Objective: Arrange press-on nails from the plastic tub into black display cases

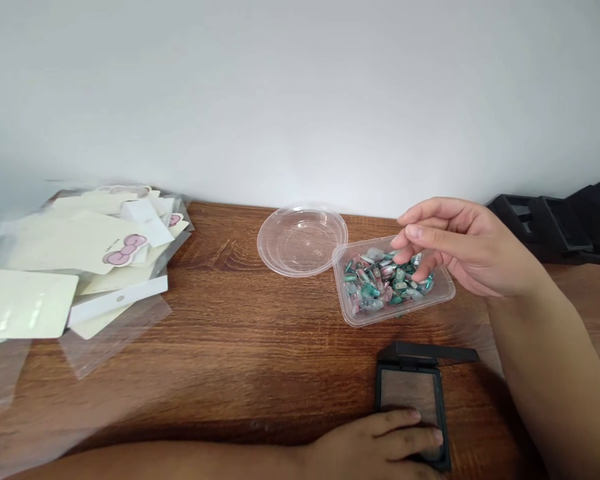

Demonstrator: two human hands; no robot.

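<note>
My left hand (380,443) lies flat with its fingers spread on the lower part of a black hinged case (410,390), whose lid is raised. My right hand (455,243) hovers over the right side of a clear rectangular tub (347,313), fingers apart and slightly curled, nothing visible between them. Small green, pink and clear pieces (375,283) fill the tub. Behind it to the left, a round clear plastic lid (300,243) touches the tub's corner.
Cream cards (75,243) with pink bow prints and clear plastic sleeves (115,333) are piled at the left of the wooden table (230,353). Several black cases (555,223) stand at the far right. A pale wall (290,100) rises behind the table.
</note>
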